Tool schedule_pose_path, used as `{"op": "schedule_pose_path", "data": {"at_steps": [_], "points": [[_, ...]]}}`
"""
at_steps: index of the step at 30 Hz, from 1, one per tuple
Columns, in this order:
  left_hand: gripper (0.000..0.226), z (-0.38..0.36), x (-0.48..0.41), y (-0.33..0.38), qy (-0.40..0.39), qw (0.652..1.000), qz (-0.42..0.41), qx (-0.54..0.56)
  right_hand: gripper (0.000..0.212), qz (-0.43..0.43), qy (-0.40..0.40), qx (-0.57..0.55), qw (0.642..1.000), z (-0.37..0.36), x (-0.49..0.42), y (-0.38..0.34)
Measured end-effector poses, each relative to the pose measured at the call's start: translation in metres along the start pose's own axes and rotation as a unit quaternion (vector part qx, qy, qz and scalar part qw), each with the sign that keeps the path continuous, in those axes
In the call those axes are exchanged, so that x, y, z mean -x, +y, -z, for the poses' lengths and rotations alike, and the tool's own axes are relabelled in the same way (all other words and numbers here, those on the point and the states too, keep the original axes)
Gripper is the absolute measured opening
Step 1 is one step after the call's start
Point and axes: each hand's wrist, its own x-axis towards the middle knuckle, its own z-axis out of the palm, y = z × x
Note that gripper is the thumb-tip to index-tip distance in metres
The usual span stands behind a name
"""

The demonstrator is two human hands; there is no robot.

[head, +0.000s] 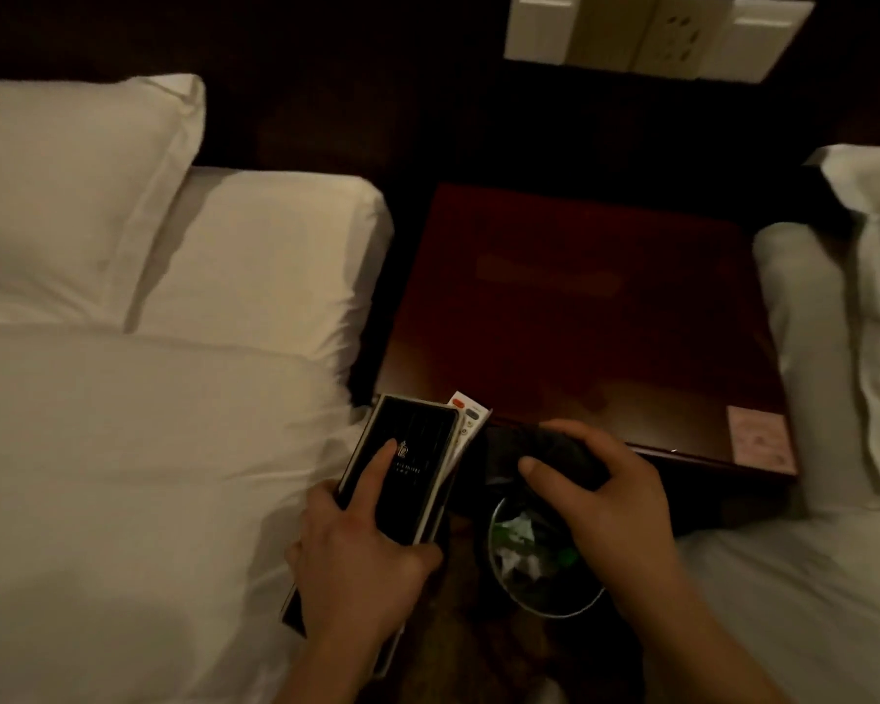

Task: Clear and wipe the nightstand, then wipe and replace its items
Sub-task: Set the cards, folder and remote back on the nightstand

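The dark red-brown nightstand (580,297) stands between two beds, its top bare except for a pale card (760,439) at its front right corner. My left hand (362,546) grips a black folder (407,459) with a small emblem, stacked on a white remote (471,416) with coloured buttons, just left of the nightstand's front edge. My right hand (610,495) is closed on a dark cloth (534,454) at the front edge of the nightstand.
A white bed with pillows (123,297) lies to the left, another bed (844,398) to the right. A small bin (539,561) with crumpled waste sits on the floor below my hands. A wall switch and socket panel (651,33) is above the nightstand.
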Motion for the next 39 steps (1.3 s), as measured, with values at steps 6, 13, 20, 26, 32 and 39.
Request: {"op": "schedule_pose_path", "data": {"at_steps": [6, 13, 20, 26, 32, 39], "points": [[0.106, -0.033, -0.012, 0.089, -0.049, 0.999, -0.012, 0.019, 0.027, -0.018, 0.041, 0.022, 0.999, 0.087, -0.034, 0.012], [0.098, -0.082, -0.067, 0.168, -0.167, 0.968, -0.033, 0.185, 0.031, -0.051, 0.141, 0.071, 0.986, 0.173, -0.069, 0.061], [0.079, -0.116, -0.142, 0.211, -0.283, 0.907, 0.012, 0.312, 0.04, -0.098, 0.257, 0.172, 0.946, 0.216, -0.105, 0.113], [0.04, -0.127, -0.18, 0.216, -0.292, 0.881, 0.073, 0.365, 0.05, -0.108, 0.271, 0.255, 0.922, 0.221, -0.128, 0.136], [0.027, -0.128, -0.184, 0.212, -0.188, 0.944, -0.001, 0.272, 0.077, -0.084, 0.231, 0.346, 0.905, 0.21, -0.128, 0.144], [0.069, -0.121, -0.158, 0.21, -0.089, 0.986, -0.123, 0.064, 0.075, -0.027, 0.237, 0.419, 0.876, 0.208, -0.121, 0.148]]}}
